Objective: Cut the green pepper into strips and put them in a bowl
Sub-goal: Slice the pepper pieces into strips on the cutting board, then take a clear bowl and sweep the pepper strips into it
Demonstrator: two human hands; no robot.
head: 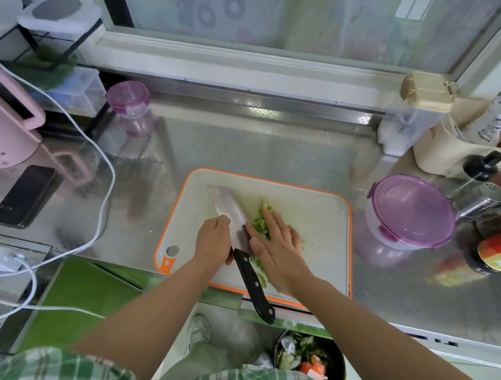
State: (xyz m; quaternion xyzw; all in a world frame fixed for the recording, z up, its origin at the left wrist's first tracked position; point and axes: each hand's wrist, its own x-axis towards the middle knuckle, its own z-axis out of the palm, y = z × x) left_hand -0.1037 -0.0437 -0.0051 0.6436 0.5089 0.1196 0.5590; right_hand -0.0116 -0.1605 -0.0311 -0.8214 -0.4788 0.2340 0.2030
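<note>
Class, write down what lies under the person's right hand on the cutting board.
Cut green pepper pieces show beside the fingers of the right hand, on the cutting board. How many lie beneath the palm is hidden.

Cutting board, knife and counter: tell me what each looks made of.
Cutting board: likely plastic, with a matte off-white face and a moulded orange rim. Knife: the blade looks like brushed steel, grey with a dull shine; the handle is glossy black, plastic or lacquered wood, cannot tell. Counter: seemingly stainless steel, silvery, with blurred reflections on it.
</note>
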